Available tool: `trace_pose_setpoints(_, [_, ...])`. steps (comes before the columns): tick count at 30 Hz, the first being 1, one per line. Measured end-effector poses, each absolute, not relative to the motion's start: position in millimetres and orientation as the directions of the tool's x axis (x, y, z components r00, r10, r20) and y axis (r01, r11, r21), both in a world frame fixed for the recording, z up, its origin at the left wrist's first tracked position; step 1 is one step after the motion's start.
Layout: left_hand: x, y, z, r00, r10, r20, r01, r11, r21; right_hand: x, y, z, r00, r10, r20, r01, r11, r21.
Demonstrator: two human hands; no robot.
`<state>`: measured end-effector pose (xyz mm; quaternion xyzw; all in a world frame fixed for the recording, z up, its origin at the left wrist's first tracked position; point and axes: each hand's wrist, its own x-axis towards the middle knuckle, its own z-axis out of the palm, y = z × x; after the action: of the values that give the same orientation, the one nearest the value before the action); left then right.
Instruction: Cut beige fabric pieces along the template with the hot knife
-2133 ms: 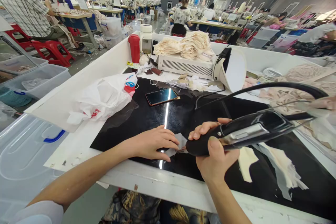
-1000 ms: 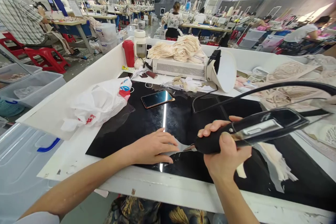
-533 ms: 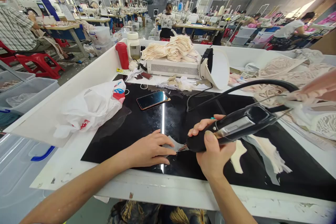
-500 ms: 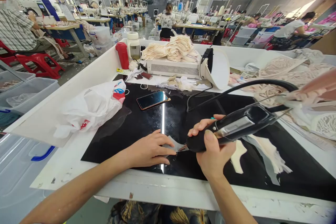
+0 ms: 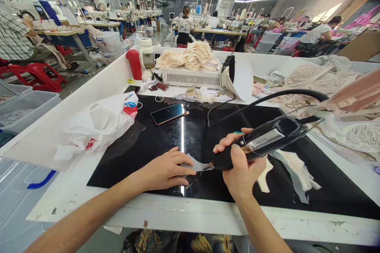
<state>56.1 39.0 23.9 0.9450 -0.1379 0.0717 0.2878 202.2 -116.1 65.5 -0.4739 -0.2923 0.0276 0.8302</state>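
Note:
My left hand (image 5: pixel 166 170) lies flat on the black sheet (image 5: pixel 133 162), fingers stretched out. Its fingertips press on a small grey, see-through piece of material (image 5: pixel 192 163). My right hand (image 5: pixel 242 170) is wrapped round the handle of a black corded hot knife (image 5: pixel 264 140), held at a slant. The thin metal tip of this tool meets the right end of the grey piece, just beyond my left fingertips. To the right of my right hand lie a cream cut piece (image 5: pixel 265 176) and a fanned stack of pale fabric pieces (image 5: pixel 298 170) with grey material along it.
A phone (image 5: pixel 168 114) lies behind my left hand, and a white plastic bag (image 5: pixel 99 120) at left. The tool's cord (image 5: pixel 291 91) arches to the right. At the back stand a red cup (image 5: pixel 134 64), a vented white box (image 5: pixel 192 78) bearing cream fabric, and a white visor (image 5: pixel 242 79).
The view has shifted slightly, moving the table's things a little left. The hot knife's tip has slid a short way right along the grey piece. My left hand stays pressed down.

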Motion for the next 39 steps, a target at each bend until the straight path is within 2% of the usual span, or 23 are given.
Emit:
trace_pose_setpoints(5, [55,39,26,0.957,-0.215,0.194,-0.286,-0.801,0.525,204,-119,67,0.824,0.334,0.458,0.231,0.540,-0.809])
trace_pose_setpoints(11, [55,40,25,0.960,-0.217,0.174,-0.277,-0.814,0.511,216,-123,66,0.845,0.252,0.473,0.270,0.563,-0.781])
trace_pose_setpoints(21, [54,42,25,0.963,-0.205,0.176,-0.269,-0.792,0.548,216,-125,60,0.837,0.285,0.467,0.269,0.529,-0.805])
trace_pose_setpoints(24, [54,43,21,0.967,-0.107,0.233,-0.228,-0.777,0.587,215,-126,63,0.850,0.280,0.446,0.258,0.518,-0.816])
trace_pose_setpoints(27, [55,43,14,0.955,0.080,0.287,-0.105,-0.810,0.577,213,-128,66,0.863,0.284,0.419,0.249,0.482,-0.840])
trace_pose_setpoints(29, [58,42,11,0.946,0.166,0.280,-0.020,-0.830,0.558,214,-129,66,0.856,0.306,0.416,0.263,0.435,-0.861])
trace_pose_setpoints(31, [60,41,9,0.949,0.192,0.251,0.026,-0.839,0.543,218,-132,66,0.845,0.322,0.427,0.306,0.363,-0.880])
trace_pose_setpoints(33, [61,40,9,0.952,0.203,0.227,0.048,-0.834,0.549,222,-136,65,0.844,0.259,0.469,0.400,0.278,-0.873])
trace_pose_setpoints(35, [62,39,9,0.954,0.214,0.211,0.056,-0.817,0.574,224,-142,65,0.815,0.066,0.576,0.546,0.245,-0.801])
trace_pose_setpoints(37, [62,38,9,0.955,0.222,0.199,0.060,-0.797,0.601,222,-149,63,0.717,-0.162,0.678,0.696,0.238,-0.678])
trace_pose_setpoints(38, [62,38,9,0.955,0.224,0.193,0.061,-0.788,0.613,219,-152,61,0.654,-0.197,0.730,0.755,0.222,-0.617])
trace_pose_setpoints(39, [61,38,8,0.956,0.226,0.189,0.062,-0.782,0.621,216,-153,58,0.586,-0.151,0.796,0.808,0.184,-0.560])
